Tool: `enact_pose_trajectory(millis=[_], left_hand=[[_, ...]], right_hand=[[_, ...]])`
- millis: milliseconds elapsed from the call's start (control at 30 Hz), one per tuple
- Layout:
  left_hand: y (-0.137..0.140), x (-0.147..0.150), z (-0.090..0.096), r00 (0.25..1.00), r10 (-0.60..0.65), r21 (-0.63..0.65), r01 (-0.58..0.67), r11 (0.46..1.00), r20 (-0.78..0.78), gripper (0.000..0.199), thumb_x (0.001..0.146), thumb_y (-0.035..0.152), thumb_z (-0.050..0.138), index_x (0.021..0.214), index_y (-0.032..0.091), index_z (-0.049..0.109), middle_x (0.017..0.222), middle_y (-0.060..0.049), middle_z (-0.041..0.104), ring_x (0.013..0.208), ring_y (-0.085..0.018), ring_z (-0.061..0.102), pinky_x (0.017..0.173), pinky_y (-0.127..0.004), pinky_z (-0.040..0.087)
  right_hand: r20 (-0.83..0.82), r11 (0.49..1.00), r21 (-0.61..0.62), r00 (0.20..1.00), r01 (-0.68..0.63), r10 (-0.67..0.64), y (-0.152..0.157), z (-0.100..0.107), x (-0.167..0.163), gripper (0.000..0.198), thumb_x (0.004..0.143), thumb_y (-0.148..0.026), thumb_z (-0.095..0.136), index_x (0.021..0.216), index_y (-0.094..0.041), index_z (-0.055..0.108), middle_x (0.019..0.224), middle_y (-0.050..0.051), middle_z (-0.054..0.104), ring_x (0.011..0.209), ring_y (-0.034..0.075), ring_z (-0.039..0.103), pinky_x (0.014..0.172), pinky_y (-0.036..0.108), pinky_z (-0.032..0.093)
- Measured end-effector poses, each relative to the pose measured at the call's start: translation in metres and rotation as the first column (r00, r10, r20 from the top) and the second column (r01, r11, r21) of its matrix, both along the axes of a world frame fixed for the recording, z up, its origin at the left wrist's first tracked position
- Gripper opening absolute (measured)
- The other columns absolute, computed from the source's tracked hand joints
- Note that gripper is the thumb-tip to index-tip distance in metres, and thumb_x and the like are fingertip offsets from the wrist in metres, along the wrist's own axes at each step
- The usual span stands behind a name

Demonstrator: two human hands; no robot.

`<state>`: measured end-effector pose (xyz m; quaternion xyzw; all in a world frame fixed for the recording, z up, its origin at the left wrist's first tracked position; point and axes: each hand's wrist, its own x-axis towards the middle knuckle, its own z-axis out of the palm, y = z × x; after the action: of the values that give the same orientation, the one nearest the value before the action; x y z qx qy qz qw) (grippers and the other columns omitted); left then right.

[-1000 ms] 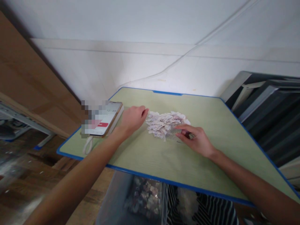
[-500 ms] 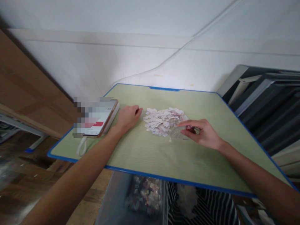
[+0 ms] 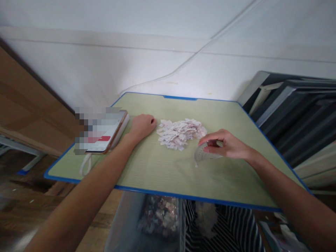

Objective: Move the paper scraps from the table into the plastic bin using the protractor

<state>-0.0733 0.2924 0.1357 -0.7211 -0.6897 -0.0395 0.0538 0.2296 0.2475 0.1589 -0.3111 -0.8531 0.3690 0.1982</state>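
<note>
My right hand (image 3: 223, 143) pinches a clear protractor (image 3: 203, 155), its curved edge turned left and tilted over the tabletop. A tiny white scrap (image 3: 196, 164) is at the protractor's lower edge; whether it sticks there or lies on the table I cannot tell. Just left and beyond is a heap of small white paper scraps (image 3: 180, 133), some with faint pinkish marks. My left hand (image 3: 144, 125) rests in a loose fist on the table, left of the heap and apart from it. Nothing shows in its curled fingers.
The pale green table (image 3: 162, 171) has a blue rim and stands against a white wall. A phone (image 3: 110, 134) with a white strap leans at the left. Below the front edge is a clear bin (image 3: 115, 224) with small packets. Dark panels (image 3: 301, 115) stack at right, cardboard (image 3: 34, 94) at left.
My right hand has drawn the protractor away from the heap, slightly nearer to me. My left fist has closed a little more. The whole view has shifted slightly.
</note>
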Motion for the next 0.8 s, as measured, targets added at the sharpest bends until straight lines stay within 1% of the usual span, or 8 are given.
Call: enact_pose_trajectory(millis=[133, 267, 333, 467, 567, 667, 800], left_hand=[[0.000, -0.004, -0.001, 0.999, -0.029, -0.006, 0.029, 1.000, 0.019, 0.048, 0.092, 0.035, 0.032, 0.095, 0.016, 0.076, 0.099, -0.017, 0.076, 0.087, -0.028, 0.068, 0.067, -0.035, 0.040], [0.000, -0.004, 0.000, 1.000, -0.017, -0.011, 0.017, 1.000, 0.021, 0.045, 0.092, 0.036, 0.034, 0.094, 0.017, 0.075, 0.097, -0.015, 0.076, 0.085, -0.025, 0.066, 0.065, -0.034, 0.038], [-0.001, -0.003, 0.002, 1.000, -0.011, -0.014, 0.011, 1.000, 0.014, 0.044, 0.092, 0.036, 0.034, 0.092, 0.019, 0.074, 0.097, -0.013, 0.076, 0.085, -0.025, 0.066, 0.065, -0.034, 0.037], [-0.001, -0.003, 0.002, 1.000, -0.001, -0.010, 0.002, 1.000, 0.006, 0.043, 0.092, 0.038, 0.034, 0.088, 0.019, 0.073, 0.096, -0.013, 0.077, 0.085, -0.025, 0.066, 0.064, -0.034, 0.037], [-0.001, -0.004, 0.001, 1.000, -0.011, -0.004, 0.011, 1.000, 0.010, 0.044, 0.091, 0.039, 0.034, 0.089, 0.018, 0.073, 0.096, -0.014, 0.076, 0.084, -0.026, 0.066, 0.063, -0.034, 0.036], [-0.001, -0.005, 0.001, 1.000, -0.012, -0.010, 0.013, 1.000, 0.010, 0.044, 0.091, 0.038, 0.034, 0.089, 0.018, 0.072, 0.096, -0.014, 0.076, 0.084, -0.026, 0.066, 0.063, -0.034, 0.036], [-0.002, -0.003, 0.002, 1.000, -0.006, -0.018, 0.006, 1.000, 0.004, 0.043, 0.092, 0.038, 0.034, 0.089, 0.019, 0.072, 0.097, -0.013, 0.077, 0.085, -0.026, 0.066, 0.065, -0.034, 0.038]], right_hand=[[0.031, 0.982, -0.104, 0.986, -0.160, 0.164, -0.007, 0.005, -0.003, 0.014, 0.083, -0.024, 0.068, 0.089, -0.013, 0.075, 0.057, -0.003, 0.056, 0.050, 0.008, 0.043, 0.046, 0.020, 0.034], [0.059, 0.924, -0.249, 0.947, -0.291, 0.315, -0.016, 0.009, -0.008, 0.012, 0.084, -0.023, 0.069, 0.089, -0.013, 0.075, 0.058, -0.004, 0.055, 0.050, 0.007, 0.045, 0.045, 0.018, 0.034], [0.057, 0.896, -0.294, 0.930, -0.333, 0.364, -0.018, 0.008, -0.009, 0.012, 0.084, -0.024, 0.070, 0.089, -0.013, 0.075, 0.057, -0.004, 0.055, 0.050, 0.006, 0.045, 0.045, 0.018, 0.035], [0.044, 0.865, -0.359, 0.920, -0.350, 0.390, -0.015, 0.004, -0.007, 0.015, 0.084, -0.026, 0.071, 0.089, -0.013, 0.075, 0.060, -0.003, 0.059, 0.051, 0.006, 0.046, 0.046, 0.017, 0.037], [0.033, 0.843, -0.412, 0.919, -0.345, 0.392, -0.011, 0.000, -0.004, 0.016, 0.083, -0.028, 0.072, 0.088, -0.013, 0.074, 0.059, -0.004, 0.059, 0.050, 0.006, 0.046, 0.045, 0.016, 0.037], [0.034, 0.830, -0.438, 0.916, -0.346, 0.400, -0.008, -0.002, -0.003, 0.020, 0.083, -0.033, 0.074, 0.087, -0.013, 0.074, 0.059, -0.003, 0.060, 0.050, 0.006, 0.048, 0.047, 0.016, 0.038], [0.054, 0.795, -0.468, 0.885, -0.387, 0.463, -0.011, 0.000, -0.004, 0.028, 0.083, -0.041, 0.075, 0.085, -0.013, 0.076, 0.057, -0.003, 0.060, 0.049, 0.006, 0.048, 0.046, 0.016, 0.038]])
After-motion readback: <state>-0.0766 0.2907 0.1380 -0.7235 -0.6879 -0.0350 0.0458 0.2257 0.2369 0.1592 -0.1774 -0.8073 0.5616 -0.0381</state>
